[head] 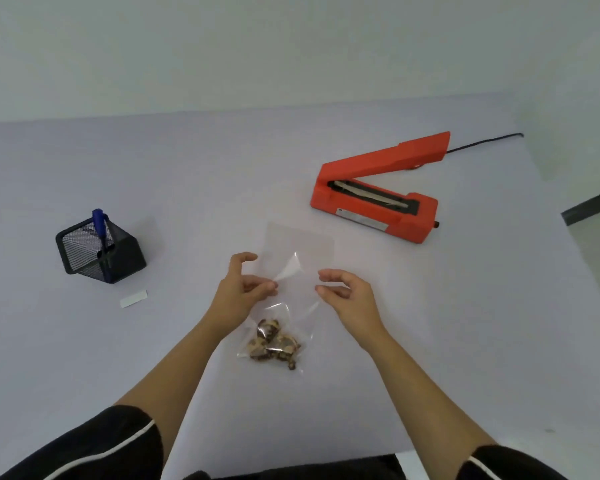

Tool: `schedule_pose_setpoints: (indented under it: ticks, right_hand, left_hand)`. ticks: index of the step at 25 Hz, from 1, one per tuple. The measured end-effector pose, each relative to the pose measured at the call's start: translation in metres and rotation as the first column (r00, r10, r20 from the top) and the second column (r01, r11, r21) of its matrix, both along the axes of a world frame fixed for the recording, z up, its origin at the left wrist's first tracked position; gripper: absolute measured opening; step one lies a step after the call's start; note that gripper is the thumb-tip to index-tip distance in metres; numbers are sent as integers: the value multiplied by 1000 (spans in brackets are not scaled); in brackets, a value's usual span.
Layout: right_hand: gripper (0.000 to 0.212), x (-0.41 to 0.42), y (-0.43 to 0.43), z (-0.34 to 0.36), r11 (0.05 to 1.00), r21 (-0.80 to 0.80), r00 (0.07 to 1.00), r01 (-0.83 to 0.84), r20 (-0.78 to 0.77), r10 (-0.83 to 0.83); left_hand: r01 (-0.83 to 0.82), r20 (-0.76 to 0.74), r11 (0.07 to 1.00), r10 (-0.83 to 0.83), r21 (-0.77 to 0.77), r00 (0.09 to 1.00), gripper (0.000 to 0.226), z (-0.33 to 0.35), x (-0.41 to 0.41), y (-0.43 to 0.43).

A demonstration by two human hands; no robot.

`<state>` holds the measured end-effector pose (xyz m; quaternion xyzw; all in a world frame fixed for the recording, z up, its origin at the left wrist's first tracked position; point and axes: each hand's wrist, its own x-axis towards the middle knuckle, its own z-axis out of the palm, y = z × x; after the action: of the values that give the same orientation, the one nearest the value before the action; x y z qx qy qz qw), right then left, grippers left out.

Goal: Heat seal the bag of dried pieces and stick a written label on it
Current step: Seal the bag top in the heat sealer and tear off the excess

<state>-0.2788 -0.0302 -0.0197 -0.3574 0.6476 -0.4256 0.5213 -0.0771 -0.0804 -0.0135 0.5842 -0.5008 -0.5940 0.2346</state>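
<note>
A clear plastic bag (300, 244) lies on the table's middle with its open end pointing away from me. Brown dried pieces (274, 344) sit bunched in its near end. My left hand (243, 292) pinches the bag's left edge at mid-length, where the film creases and lifts. My right hand (347, 296) has its curled fingertips and thumb at the bag's right edge. The orange heat sealer (374, 202) stands at the back right with its arm raised. A small white label (134, 298) lies to the left, beside a black mesh holder (97, 251) with a blue pen (99, 226) in it.
The sealer's black cord (485, 142) runs off to the back right. The table's right edge (568, 271) slants close behind the sealer. The pale table surface (187, 188) stretches between the pen holder and the sealer.
</note>
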Motion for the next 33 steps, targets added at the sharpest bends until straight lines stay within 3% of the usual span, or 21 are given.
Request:
schedule_pose_setpoints:
  ticks: [5,10,15,20,25,28,29,31,33]
  right_hand:
    - [26,-47,0,10,991,-5,991,133,33,-133]
    - [15,-85,-1,16,960,-9,953,282,121,-278]
    - [13,-106,-10,17,929,-36,923,369,133,-361]
    - [11,-110,-26,20,935,-56,936,350,-23,-352]
    - [17,-114,-39,19,943,-71,942,326,-66,-330]
    - [9,-118,-41,17,958,-78,935,276,-209,-287]
    - [7,-121,-42,21,949,-122,901,290,-298,-314]
    - [9,-129,-48,41,877,-357,774,322,-433,-461]
    - [12,-140,-60,74,761,-612,651,215,-491,-579]
  left_hand:
    - [68,-80,994,-61,89,995,13,2,-51,-22]
    - [94,-153,985,-71,145,986,22,8,-95,-28]
    - [-39,-174,986,67,163,982,21,11,-129,-36]
    - [-144,-132,981,161,133,978,24,12,-143,-42]
    - [-183,-91,974,196,133,976,23,12,-150,-51]
    - [-193,-64,968,205,160,977,23,12,-149,-55]
    - [-193,-55,966,205,173,977,23,12,-148,-56]
    - [-197,-42,962,208,192,977,23,12,-146,-57]
    - [-200,-46,958,214,203,976,23,13,-146,-58]
